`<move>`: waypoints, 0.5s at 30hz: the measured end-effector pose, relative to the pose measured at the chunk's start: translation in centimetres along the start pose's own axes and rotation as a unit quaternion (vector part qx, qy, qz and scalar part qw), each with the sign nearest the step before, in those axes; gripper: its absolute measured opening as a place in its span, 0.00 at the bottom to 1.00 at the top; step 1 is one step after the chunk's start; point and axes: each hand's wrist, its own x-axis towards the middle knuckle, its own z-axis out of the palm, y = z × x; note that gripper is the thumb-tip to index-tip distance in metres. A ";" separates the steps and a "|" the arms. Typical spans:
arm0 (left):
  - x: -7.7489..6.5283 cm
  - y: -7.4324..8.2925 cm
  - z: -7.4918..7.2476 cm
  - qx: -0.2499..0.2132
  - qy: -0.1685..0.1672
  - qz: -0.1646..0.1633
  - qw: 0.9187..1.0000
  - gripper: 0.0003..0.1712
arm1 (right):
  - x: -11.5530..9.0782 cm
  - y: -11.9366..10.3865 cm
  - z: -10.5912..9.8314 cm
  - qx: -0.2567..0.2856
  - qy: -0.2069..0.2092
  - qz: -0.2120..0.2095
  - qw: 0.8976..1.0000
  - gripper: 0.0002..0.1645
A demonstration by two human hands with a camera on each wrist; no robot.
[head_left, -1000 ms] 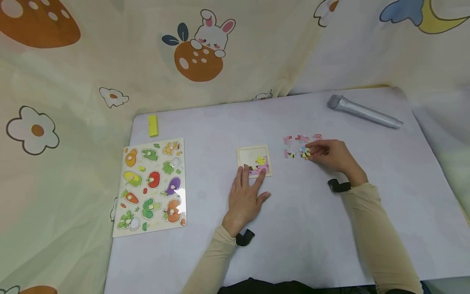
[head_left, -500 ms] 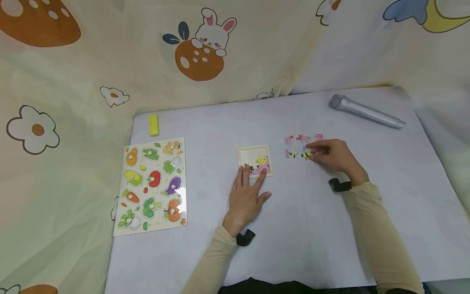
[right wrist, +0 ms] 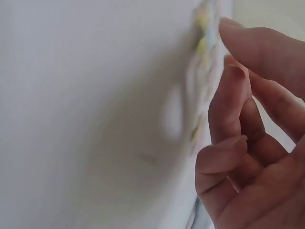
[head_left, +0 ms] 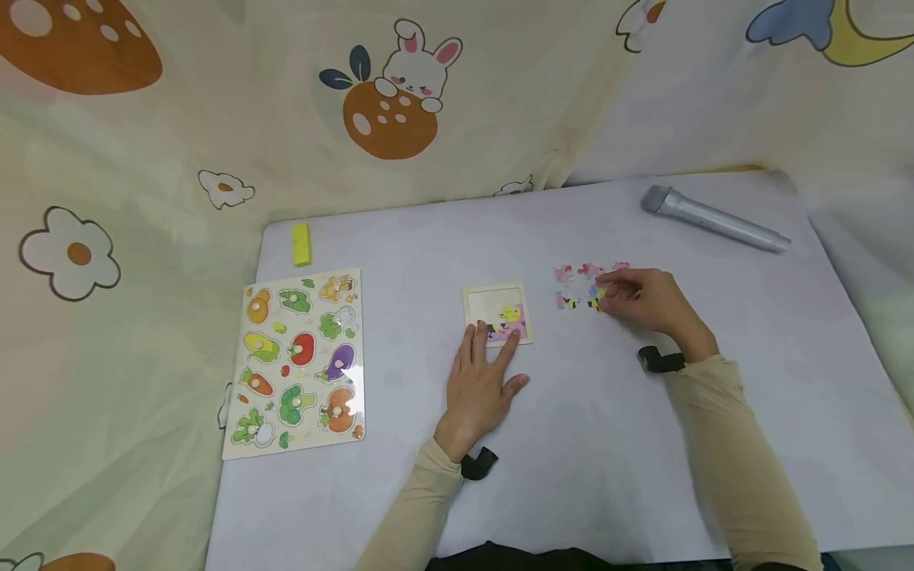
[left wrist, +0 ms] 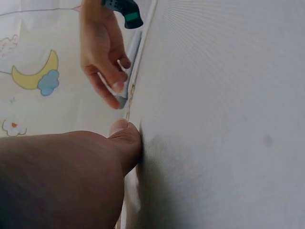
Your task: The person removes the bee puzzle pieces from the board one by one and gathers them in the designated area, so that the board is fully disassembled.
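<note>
My left hand [head_left: 477,394] lies with spread fingers over the lower edge of a small square puzzle tray [head_left: 493,287]. Pink and yellow pieces [head_left: 510,315] fill its lower part, while its upper left shows bare board. To the right, my right hand [head_left: 646,305] hovers at a group of loose jigsaw pieces, its thumb and forefinger beside a blue-and-yellow piece [head_left: 594,296]. In the right wrist view, a gap separates thumb and fingers [right wrist: 229,100], and the blurred pieces [right wrist: 202,33] lie beyond them. Nothing shows between those fingertips.
A vegetable peg puzzle board [head_left: 293,365] lies on the left of the white table [head_left: 571,476]. Behind it is a yellow block [head_left: 301,244]. A silver microphone [head_left: 714,220] rests at the back right. A printed curtain [head_left: 286,143] hangs behind the table.
My right fingers have shifted very slightly over the blue-and-yellow piece. The left hand stays on the tray. The whole head view has drifted a little.
</note>
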 end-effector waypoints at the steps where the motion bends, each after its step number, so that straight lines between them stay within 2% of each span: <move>1: 0.0 0.0 0.0 0.000 -0.001 -0.001 1.000 0.41 | 0.1 -0.4 0.2 0.004 0.003 -0.004 1.000 0.19; 5: 0.1 0.0 0.2 0.006 -0.001 -0.003 1.000 0.41 | 1.0 -2.1 1.5 0.017 -0.002 -0.030 0.999 0.18; 15: 0.0 -0.1 -0.2 0.000 -0.003 -0.006 1.000 0.41 | 3.4 -5.9 5.9 0.031 -0.064 -0.073 0.995 0.18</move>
